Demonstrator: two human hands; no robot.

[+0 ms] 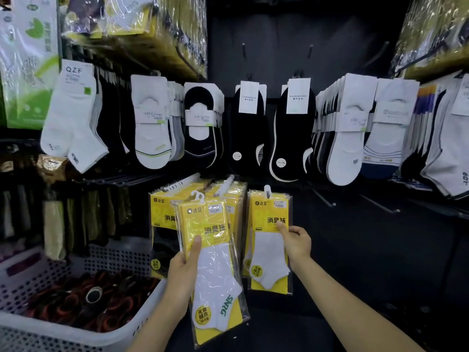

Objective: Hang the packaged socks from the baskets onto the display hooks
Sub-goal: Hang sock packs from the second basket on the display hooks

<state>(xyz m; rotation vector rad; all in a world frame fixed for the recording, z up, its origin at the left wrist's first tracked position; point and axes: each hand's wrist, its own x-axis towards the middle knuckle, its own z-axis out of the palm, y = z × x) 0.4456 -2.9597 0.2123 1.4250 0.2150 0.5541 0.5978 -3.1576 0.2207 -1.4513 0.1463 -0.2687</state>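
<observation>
A person stands facing a dark wall of hanging socks. The left hand (186, 262) grips a yellow pack of white ankle socks (215, 270), thumb across its front, holding it tilted in front of two crowded rows of matching packs (162, 212). The right hand (295, 243) pinches the right edge of another yellow pack (269, 250), which hangs by its white hanger just right of those rows. A white perforated basket (76, 339) of dark goods sits at lower left. Bare hooks (327, 201) jut out further right.
</observation>
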